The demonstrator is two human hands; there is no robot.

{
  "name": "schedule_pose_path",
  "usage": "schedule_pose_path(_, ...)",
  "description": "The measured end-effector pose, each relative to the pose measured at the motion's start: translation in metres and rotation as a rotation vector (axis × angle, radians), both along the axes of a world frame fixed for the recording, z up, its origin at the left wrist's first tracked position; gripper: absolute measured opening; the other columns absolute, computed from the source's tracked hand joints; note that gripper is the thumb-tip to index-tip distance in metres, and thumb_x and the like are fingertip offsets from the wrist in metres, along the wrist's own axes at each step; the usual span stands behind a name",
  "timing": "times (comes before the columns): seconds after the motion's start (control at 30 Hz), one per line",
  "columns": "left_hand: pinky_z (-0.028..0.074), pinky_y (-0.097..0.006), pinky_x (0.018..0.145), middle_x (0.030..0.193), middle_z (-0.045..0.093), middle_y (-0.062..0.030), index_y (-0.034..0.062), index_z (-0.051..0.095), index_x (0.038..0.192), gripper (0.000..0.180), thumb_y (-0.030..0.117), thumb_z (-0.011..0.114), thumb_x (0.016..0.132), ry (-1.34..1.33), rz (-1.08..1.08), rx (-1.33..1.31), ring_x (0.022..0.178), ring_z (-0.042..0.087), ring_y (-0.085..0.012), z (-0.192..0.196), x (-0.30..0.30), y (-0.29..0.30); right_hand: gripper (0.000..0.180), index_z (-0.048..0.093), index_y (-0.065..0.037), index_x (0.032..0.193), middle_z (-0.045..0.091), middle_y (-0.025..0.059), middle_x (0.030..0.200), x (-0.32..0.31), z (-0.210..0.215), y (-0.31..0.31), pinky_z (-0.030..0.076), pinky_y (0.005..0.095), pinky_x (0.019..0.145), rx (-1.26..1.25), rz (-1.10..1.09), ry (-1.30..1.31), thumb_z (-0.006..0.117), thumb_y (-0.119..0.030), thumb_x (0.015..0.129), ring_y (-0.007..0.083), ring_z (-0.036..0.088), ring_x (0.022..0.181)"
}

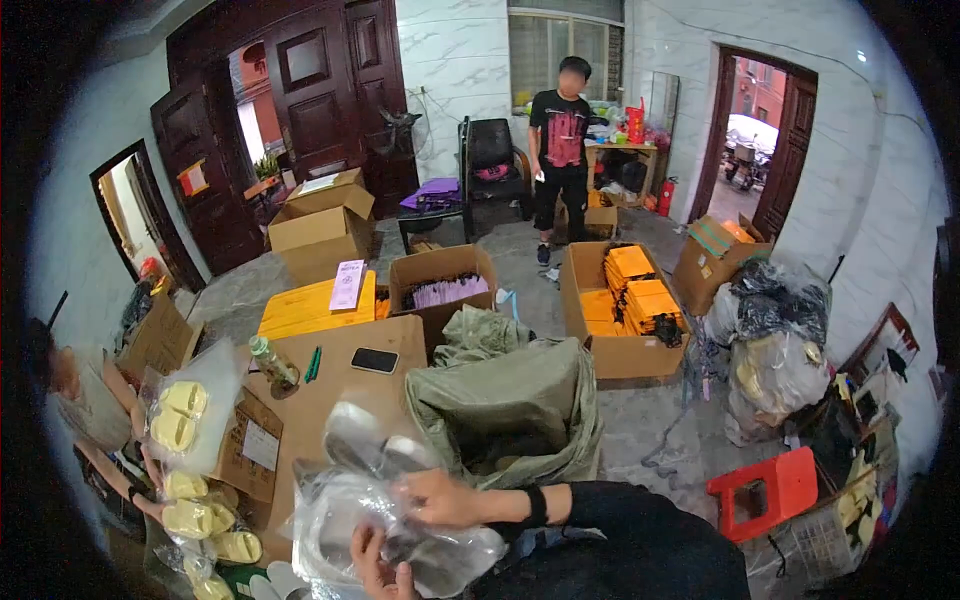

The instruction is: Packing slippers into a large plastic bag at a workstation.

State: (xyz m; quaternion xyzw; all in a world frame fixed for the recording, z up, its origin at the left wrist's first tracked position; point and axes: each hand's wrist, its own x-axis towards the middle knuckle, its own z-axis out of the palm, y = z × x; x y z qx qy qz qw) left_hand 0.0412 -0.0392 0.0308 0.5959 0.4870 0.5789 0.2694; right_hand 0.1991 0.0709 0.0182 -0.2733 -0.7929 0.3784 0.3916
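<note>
On the near part of the cardboard-topped table (325, 410), clear plastic bags (330, 510) lie crumpled under both my hands. My right hand (440, 498), with a black band at the wrist, pinches the plastic from above. Close below it, my left hand (378, 565) has its fingers curled on the same plastic, thumb toward me. Just beyond the bags are pale grey slippers (352, 432), blurred by motion and partly covered. Folds and glare hide what the plastic under my hands contains.
A phone (375, 360), green pens (314, 364) and a bottle (272, 362) lie farther up the table. Yellow slippers (188, 518) and another person (95, 405) are at left. A green sack (510, 400), an orange-packed carton (630, 355) and a red stool (765, 490) stand right.
</note>
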Motion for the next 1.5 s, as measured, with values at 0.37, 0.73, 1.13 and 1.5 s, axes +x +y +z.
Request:
schedule_pose_path(0.37,0.031,-0.034,0.096,0.119,0.044,-0.0192,-0.0025,0.037,0.121,0.041,0.014,0.049,0.085,0.013,-0.173,-0.372,0.113,0.041,-0.0295,-0.139,0.096,0.117,0.023,0.055,-0.001,0.081,0.053,0.0161,0.074,0.222,0.009,-0.022,0.041,0.0378,0.058,0.441,-0.992,-0.323,0.055,-0.006,0.059,0.0324,0.05,0.064)
schedule_pose_path(0.73,0.02,-0.043,0.104,0.139,0.02,-0.0202,0.0021,0.017,0.135,0.078,0.038,0.058,0.08,1.147,-0.569,-0.468,0.129,0.018,-0.0334,-0.28,0.2,0.172,0.028,0.053,0.006,0.102,0.058,0.0035,0.083,0.335,0.007,-0.098,0.043,0.0236,0.065,-0.199,-1.433,-0.046,0.058,0.002,0.075,0.0109,0.053,0.072)
schedule_pose_path(1.13,0.047,-0.043,0.067,0.086,0.063,-0.0152,0.0073,0.064,0.084,0.023,0.019,0.045,0.079,0.95,-0.926,-0.516,0.077,0.061,-0.0349,-0.335,0.165,0.121,0.014,0.06,0.0,0.087,0.057,0.0032,0.071,0.327,-0.015,-0.053,0.041,0.0235,0.051,-0.768,-1.274,0.398,0.059,-0.011,0.077,0.0104,0.051,0.056)
schedule_pose_path(1.5,0.046,-0.041,0.073,0.084,0.065,-0.0096,0.0112,0.064,0.093,0.025,0.018,0.043,0.081,0.907,-0.416,-0.073,0.078,0.061,-0.0326,-0.345,0.12,0.052,0.008,0.057,-0.004,0.085,0.057,0.0018,0.074,0.23,-0.096,-0.01,0.044,0.0251,0.054,-1.156,-0.746,0.77,0.058,-0.009,0.079,0.01,0.055,0.063)
